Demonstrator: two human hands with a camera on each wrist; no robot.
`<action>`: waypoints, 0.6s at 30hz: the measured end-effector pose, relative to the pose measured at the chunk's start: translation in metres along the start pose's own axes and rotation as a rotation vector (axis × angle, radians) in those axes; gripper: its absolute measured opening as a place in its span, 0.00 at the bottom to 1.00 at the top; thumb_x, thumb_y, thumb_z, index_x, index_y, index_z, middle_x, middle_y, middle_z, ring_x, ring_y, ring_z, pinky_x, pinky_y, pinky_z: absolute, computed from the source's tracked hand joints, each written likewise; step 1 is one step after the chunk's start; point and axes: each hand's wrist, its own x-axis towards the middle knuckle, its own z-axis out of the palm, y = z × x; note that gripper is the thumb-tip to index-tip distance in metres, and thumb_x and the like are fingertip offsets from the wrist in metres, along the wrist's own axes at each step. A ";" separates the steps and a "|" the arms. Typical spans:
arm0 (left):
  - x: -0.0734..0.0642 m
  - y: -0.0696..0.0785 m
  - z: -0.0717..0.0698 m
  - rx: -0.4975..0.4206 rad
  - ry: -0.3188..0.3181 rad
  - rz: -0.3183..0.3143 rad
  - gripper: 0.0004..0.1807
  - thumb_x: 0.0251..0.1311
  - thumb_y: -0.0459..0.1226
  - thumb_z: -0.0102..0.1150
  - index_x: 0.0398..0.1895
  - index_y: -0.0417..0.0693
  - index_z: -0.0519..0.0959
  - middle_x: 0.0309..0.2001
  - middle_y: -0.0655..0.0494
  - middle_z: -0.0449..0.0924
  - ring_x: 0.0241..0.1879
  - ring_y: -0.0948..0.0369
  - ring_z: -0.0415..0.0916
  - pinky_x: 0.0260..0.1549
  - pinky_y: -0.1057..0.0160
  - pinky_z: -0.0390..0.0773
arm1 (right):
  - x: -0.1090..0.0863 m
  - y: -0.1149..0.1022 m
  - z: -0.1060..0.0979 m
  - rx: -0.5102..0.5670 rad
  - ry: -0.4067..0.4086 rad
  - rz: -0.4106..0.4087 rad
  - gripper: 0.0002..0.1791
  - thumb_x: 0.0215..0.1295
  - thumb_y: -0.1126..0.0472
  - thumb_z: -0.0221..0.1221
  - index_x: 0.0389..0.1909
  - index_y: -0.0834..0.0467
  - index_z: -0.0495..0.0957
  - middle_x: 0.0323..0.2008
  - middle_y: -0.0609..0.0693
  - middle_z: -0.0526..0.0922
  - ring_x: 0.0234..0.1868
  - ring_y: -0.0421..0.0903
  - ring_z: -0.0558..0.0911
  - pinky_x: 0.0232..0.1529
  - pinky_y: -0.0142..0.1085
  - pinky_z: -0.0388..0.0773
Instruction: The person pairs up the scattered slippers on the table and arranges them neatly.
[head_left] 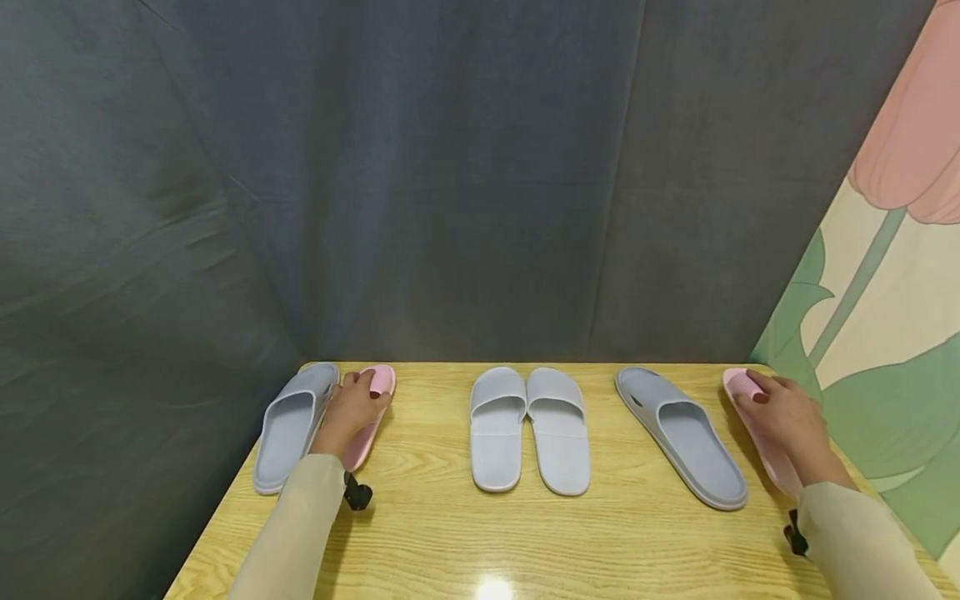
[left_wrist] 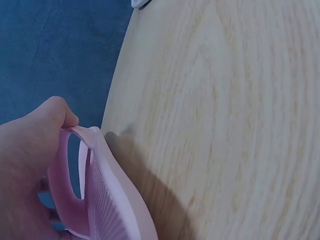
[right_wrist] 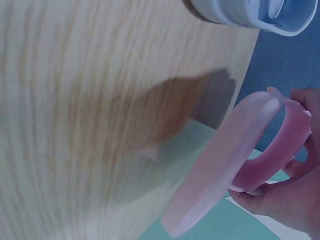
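Observation:
At the table's left end my left hand (head_left: 354,410) grips a pink slipper (head_left: 382,380) by its strap. The left wrist view shows the thumb pinching the strap's edge, with the ridged sole (left_wrist: 112,200) tilted beside the wood. On the far right my right hand (head_left: 786,417) holds another pink slipper (head_left: 738,383) by its strap; its sole (right_wrist: 220,165) casts a shadow on the table in the right wrist view. Close by the left hand lies a grey-blue slipper (head_left: 288,425). A matching grey-blue slipper (head_left: 693,454) lies slanted, left of the right hand.
Two pale grey slippers (head_left: 497,458) (head_left: 561,458) lie side by side mid-table. The wooden table (head_left: 450,542) meets a dark curtain (head_left: 465,183) at the back and left. A wall with a painted flower (head_left: 862,283) borders the right side.

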 end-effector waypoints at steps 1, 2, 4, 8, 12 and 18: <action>0.000 0.001 0.000 -0.001 0.002 0.002 0.41 0.65 0.52 0.53 0.77 0.43 0.60 0.72 0.29 0.57 0.69 0.29 0.55 0.65 0.31 0.60 | -0.001 -0.001 0.000 0.004 0.001 0.003 0.43 0.74 0.40 0.51 0.78 0.62 0.52 0.67 0.81 0.52 0.61 0.86 0.56 0.56 0.76 0.56; -0.001 0.001 -0.001 -0.002 0.005 0.005 0.41 0.65 0.52 0.53 0.77 0.43 0.60 0.72 0.29 0.57 0.69 0.29 0.55 0.64 0.31 0.60 | -0.001 -0.002 0.000 0.004 0.004 0.002 0.43 0.74 0.40 0.51 0.78 0.62 0.52 0.68 0.81 0.53 0.61 0.85 0.56 0.56 0.76 0.56; -0.002 0.003 -0.002 -0.003 0.009 0.009 0.41 0.64 0.52 0.54 0.77 0.43 0.60 0.72 0.30 0.57 0.68 0.29 0.56 0.64 0.31 0.61 | -0.002 -0.003 -0.001 -0.001 0.011 -0.002 0.43 0.74 0.40 0.51 0.78 0.62 0.52 0.68 0.81 0.53 0.60 0.86 0.57 0.56 0.76 0.57; -0.005 0.007 -0.006 0.006 0.017 0.019 0.41 0.64 0.52 0.54 0.77 0.43 0.61 0.72 0.31 0.58 0.66 0.30 0.58 0.62 0.31 0.63 | -0.003 -0.005 -0.001 -0.004 0.019 -0.014 0.43 0.73 0.39 0.51 0.78 0.61 0.52 0.67 0.80 0.54 0.59 0.85 0.58 0.54 0.76 0.60; -0.007 0.010 -0.008 -0.005 0.024 0.026 0.41 0.64 0.52 0.54 0.77 0.44 0.61 0.72 0.31 0.58 0.65 0.30 0.59 0.61 0.32 0.64 | -0.003 -0.006 -0.002 -0.007 0.018 -0.016 0.44 0.73 0.38 0.51 0.78 0.61 0.52 0.67 0.80 0.54 0.59 0.85 0.59 0.52 0.76 0.62; -0.008 0.013 -0.007 0.000 0.029 0.035 0.41 0.64 0.53 0.54 0.77 0.45 0.60 0.72 0.32 0.58 0.66 0.31 0.59 0.61 0.31 0.64 | -0.007 -0.008 -0.003 -0.023 0.029 -0.035 0.42 0.74 0.40 0.51 0.77 0.62 0.54 0.66 0.80 0.55 0.58 0.86 0.59 0.52 0.75 0.62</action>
